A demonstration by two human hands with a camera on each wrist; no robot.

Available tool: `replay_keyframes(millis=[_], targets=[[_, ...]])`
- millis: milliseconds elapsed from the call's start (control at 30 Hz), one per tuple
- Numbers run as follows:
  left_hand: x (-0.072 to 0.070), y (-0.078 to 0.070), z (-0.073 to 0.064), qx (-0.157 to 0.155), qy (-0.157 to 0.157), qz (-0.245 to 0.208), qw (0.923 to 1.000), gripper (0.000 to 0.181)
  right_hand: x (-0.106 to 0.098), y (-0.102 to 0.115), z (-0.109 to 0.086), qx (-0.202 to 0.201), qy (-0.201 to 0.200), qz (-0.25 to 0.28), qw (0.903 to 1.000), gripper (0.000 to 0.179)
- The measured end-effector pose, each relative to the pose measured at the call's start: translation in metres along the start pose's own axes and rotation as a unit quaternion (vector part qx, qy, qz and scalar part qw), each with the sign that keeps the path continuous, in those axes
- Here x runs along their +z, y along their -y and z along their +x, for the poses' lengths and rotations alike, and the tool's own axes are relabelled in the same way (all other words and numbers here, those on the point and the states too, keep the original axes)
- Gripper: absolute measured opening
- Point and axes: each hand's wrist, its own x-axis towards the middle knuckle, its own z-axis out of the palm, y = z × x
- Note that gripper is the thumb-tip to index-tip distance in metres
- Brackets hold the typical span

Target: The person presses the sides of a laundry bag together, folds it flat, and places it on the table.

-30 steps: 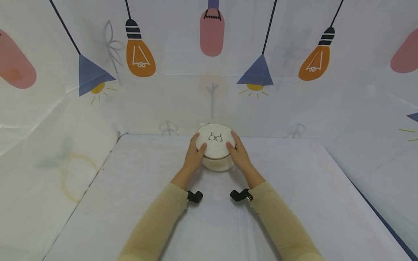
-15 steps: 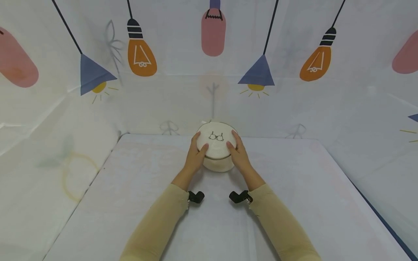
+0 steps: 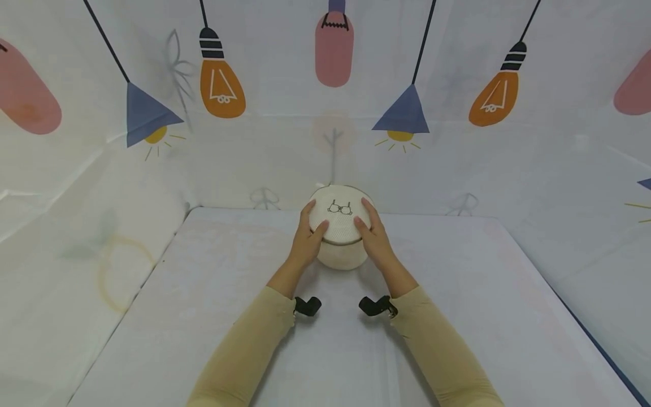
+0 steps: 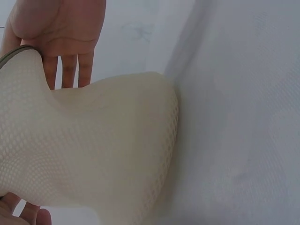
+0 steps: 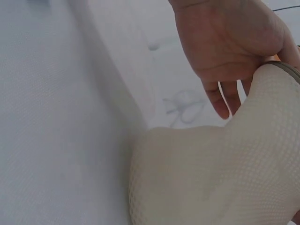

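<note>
Head view: from where I stand, left hand (image 3: 307, 240) and right hand (image 3: 375, 237) both grip one cream mesh bag (image 3: 342, 230), round top, held between them. Thumbs lie on the top face, fingers along the sides. Line drawing (image 3: 339, 208), looks like glasses, sits on that face, between the hands and just past the thumb tips. Top is tilted toward the person; lower body shows below the thumbs. White table (image 3: 218, 305) under the hands, patterned backdrop (image 3: 274, 152) beyond them, printed with bulbs and lamps. Black wrist mount (image 3: 307, 307) just inboard of the left cuff, matching black mount (image 3: 375, 306) inboard of the right. Tan sleeves (image 3: 244, 345) on both arms. Left wrist view: bag's side mesh is dented inward below the left hand; dark rim (image 4: 21, 50) runs by that palm, fingers extend behind the bag. Base looks to be on the table. Part of the other hand shows across the bag. Right wrist view: right palm by the rim, fingers reaching down behind the mesh; thumb's contact hidden here.
</note>
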Motion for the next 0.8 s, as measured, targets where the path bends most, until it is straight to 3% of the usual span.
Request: replay_keyframes(millis=[267, 567, 700, 800], targets=[[0.001, -0.010, -0.003, -0.003, -0.002, 0.004, 1.0000, 0.065, -0.004, 0.008, -0.003, 0.009, 0.010, 0.001, 0.9999, 0.060], [-0.001, -0.008, -0.003, -0.008, 0.008, 0.001, 0.9999, 0.062, -0.005, 0.011, -0.005, 0.005, 0.016, 0.038, 0.9991, 0.060], [-0.002, -0.007, -0.004, -0.012, 0.018, -0.001, 0.9998, 0.062, -0.004, 0.010, -0.005, 0.016, 0.003, 0.087, 0.9961, 0.059], [-0.003, -0.006, -0.005, -0.021, 0.029, -0.001, 0.9994, 0.061, -0.002, 0.009, -0.005, 0.047, -0.001, 0.160, 0.9861, 0.058]])
